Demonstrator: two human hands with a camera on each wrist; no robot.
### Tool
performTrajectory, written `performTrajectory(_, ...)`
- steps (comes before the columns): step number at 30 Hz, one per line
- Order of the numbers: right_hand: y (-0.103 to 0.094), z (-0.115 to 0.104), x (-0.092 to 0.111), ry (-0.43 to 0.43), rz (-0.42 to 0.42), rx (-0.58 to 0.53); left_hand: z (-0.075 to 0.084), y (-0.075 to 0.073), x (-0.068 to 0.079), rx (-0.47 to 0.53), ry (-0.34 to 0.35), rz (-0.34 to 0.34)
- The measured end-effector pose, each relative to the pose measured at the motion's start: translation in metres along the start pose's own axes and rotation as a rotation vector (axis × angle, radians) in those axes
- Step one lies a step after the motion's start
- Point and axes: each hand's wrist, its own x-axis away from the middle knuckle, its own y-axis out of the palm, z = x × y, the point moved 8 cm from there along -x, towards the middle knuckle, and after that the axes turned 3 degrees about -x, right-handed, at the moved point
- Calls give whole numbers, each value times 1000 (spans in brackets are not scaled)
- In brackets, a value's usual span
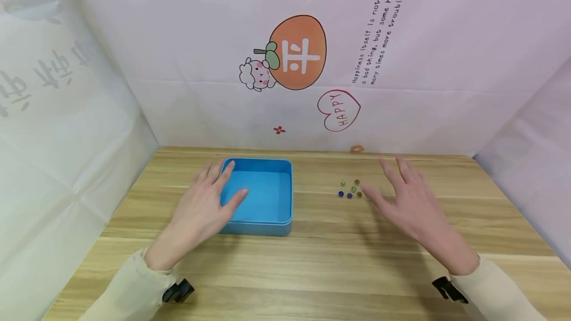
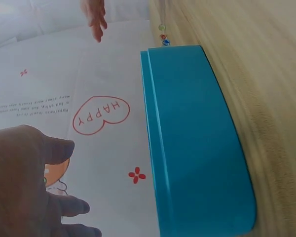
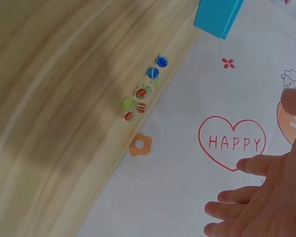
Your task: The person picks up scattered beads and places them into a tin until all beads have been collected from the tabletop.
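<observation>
Left grip (image 1: pixel 201 206) near blue box (image 1: pixel 258 229): mouth up, long axis unclear.

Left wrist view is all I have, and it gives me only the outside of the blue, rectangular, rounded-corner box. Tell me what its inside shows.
Observer: In the head view, the blue box is open-topped, with nothing on the part of its floor that shows.
Operator: Now the small, round, glassy marbles: tell me whether they touch the box.
Observer: They don't; the head view shows a bare stretch of the pale wood-grain table between them and it.
Operator: Report on the bare right hand.
Observer: From the right wrist camera, its fingers are spread and hold nothing.
</observation>
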Motion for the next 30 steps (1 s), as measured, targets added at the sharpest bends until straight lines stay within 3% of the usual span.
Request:
performTrajectory(6, 1, 4, 8, 19, -21, -27, -15, 5, 15, 87, -43, -37)
performTrajectory(17, -1, 4, 18, 90, -43, -142, -35, 18, 38, 201, -126, -2)
performTrajectory(26, -5, 12, 20, 12, 125, -173, -48, 35, 45, 319, -200, -57)
performTrajectory(30, 2, 25, 19, 53, 102, -247, -54, 39, 45, 386, -211, -78)
